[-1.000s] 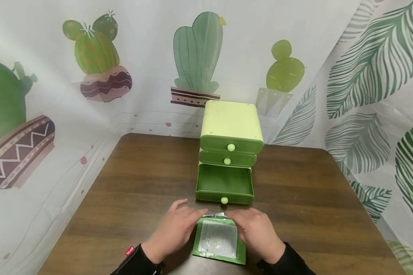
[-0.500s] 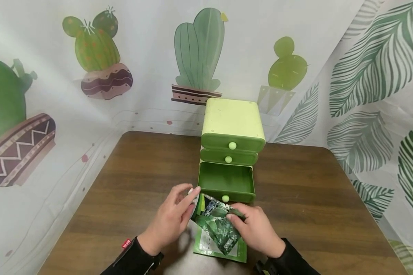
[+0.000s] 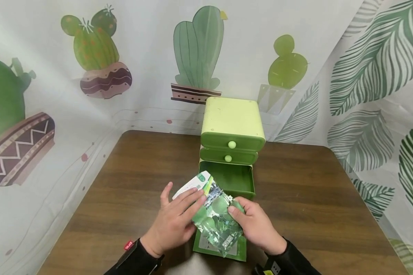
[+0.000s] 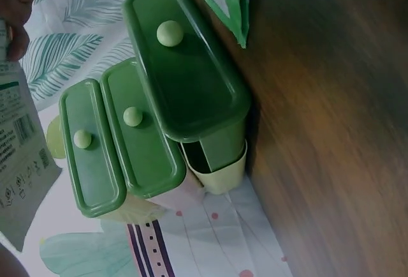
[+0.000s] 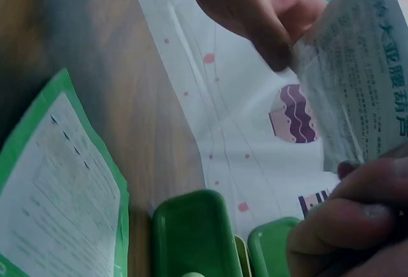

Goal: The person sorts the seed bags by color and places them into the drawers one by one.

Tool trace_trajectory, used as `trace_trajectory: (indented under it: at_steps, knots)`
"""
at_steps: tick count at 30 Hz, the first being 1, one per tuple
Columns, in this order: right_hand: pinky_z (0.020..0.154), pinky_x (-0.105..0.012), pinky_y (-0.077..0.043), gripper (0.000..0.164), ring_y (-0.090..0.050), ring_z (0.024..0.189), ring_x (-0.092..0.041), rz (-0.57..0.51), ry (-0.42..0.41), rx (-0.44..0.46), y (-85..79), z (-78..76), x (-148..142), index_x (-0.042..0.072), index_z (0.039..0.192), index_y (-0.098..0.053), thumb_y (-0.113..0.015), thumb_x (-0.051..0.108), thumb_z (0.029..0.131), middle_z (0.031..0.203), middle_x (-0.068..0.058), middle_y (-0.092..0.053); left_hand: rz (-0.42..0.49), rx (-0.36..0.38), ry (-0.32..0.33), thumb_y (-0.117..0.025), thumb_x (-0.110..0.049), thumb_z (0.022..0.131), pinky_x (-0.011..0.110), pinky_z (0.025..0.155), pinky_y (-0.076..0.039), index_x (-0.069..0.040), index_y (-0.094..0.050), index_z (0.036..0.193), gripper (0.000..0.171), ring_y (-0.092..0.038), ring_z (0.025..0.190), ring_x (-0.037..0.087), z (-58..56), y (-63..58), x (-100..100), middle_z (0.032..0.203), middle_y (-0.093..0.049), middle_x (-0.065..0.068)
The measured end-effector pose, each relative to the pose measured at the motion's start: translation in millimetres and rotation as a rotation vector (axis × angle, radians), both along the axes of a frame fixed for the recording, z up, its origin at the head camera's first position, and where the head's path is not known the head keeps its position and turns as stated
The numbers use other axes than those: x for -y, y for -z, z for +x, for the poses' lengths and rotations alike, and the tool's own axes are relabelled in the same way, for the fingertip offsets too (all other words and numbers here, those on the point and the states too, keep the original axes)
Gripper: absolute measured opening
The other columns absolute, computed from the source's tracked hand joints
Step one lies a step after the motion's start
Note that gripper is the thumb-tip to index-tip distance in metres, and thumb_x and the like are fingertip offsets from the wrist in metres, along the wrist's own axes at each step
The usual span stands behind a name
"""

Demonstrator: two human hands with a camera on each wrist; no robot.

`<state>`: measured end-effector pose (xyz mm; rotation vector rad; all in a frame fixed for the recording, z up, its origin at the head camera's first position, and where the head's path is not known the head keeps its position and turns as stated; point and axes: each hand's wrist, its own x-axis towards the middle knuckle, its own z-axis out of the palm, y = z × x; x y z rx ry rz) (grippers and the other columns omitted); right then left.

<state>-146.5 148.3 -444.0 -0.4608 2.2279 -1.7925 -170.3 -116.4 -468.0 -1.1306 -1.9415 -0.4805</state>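
Observation:
A glossy seed packet [image 3: 220, 217], printed with green gourds, is held tilted above the table. My right hand [image 3: 259, 227] grips its right edge, thumb on the printed front and curled fingers behind. Across the upper left of the front lie the nearly straight fingers of my left hand [image 3: 173, 219]; one finger sticks up apart from the packet. The left wrist view catches the packet's pale back [image 4: 22, 156] with barcode and small print. Beneath it, flat on the table, rests a second packet [image 3: 241, 249], green-bordered with a white label, mostly covered in the head view.
A small drawer cabinet [image 3: 232, 116], light green on top, stands at the back of the brown wooden table [image 3: 151, 164]. Its bottom drawer [image 3: 241, 179] is pulled out toward me, just behind the packet. A cactus-printed cloth [image 3: 144, 46] hangs behind the table.
My hands first touched the far edge of the packets on the table. The gourd packet was then lifted, folded, and now spreads out flatter, with my left fingers laid across its front.

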Motion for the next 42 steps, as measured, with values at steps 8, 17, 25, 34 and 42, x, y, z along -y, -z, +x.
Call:
trace_trajectory:
  at_steps: [8,17,25,34,42]
  knots:
    - [0.07,-0.027,-0.051,0.054,-0.061,0.079,-0.007,0.235,-0.006,-0.273,-4.7,6.7,-3,0.007,0.147,-0.045,-0.062,0.028,0.1,0.103,0.004,-0.065,0.042,-0.075,0.011,-0.059,-0.008,0.08,0.071,0.091,-0.028,-0.016,-0.075,0.111,0.036,-0.066,0.095,0.022,-6.9,-2.0,5,0.111,-0.072,0.002]
    - [0.099,-0.048,-0.042,0.057,-0.046,0.133,-0.028,0.451,-0.182,-0.897,-31.1,12.1,-18,0.009,0.133,-0.064,-0.054,0.054,0.099,0.142,-0.004,-0.053,0.067,0.029,0.041,-0.061,0.005,0.071,0.071,0.094,-0.028,-0.013,-0.075,0.112,0.047,-0.067,0.087,0.018,-9.2,-6.5,6,0.107,-0.073,0.002]
    - [0.084,-0.035,-0.053,0.037,-0.066,0.105,-0.019,0.473,-0.213,-1.248,-46.1,7.9,-14,0.007,0.118,-0.073,-0.039,0.017,0.107,0.118,-0.006,-0.07,0.045,0.075,0.085,-0.075,0.004,0.069,0.069,0.097,-0.029,-0.013,-0.075,0.111,0.046,-0.066,0.087,0.016,-13.0,-8.3,2,0.107,-0.073,-0.001]
    - [0.063,-0.029,-0.055,0.039,-0.07,0.081,-0.013,0.433,-0.209,-1.351,-77.2,8.9,-19,0.008,0.109,-0.073,-0.036,0.004,0.101,0.102,-0.001,-0.074,0.079,0.122,0.03,-0.07,0.008,0.074,0.066,0.095,-0.033,-0.011,-0.071,0.104,0.035,-0.064,0.077,0.014,-19.5,-0.3,7,0.094,-0.073,-0.005]
    - [0.049,-0.024,-0.049,0.038,-0.059,0.059,-0.009,0.472,-0.148,-1.426,-104.4,8.7,-24,0.007,0.106,-0.072,-0.035,0.001,0.097,0.095,0.0,-0.074,0.079,0.155,-0.075,-0.064,-0.016,0.091,0.066,0.099,-0.029,-0.013,-0.074,0.095,0.012,-0.065,0.092,0.022,-34.0,1.0,20,0.1,-0.07,0.002]
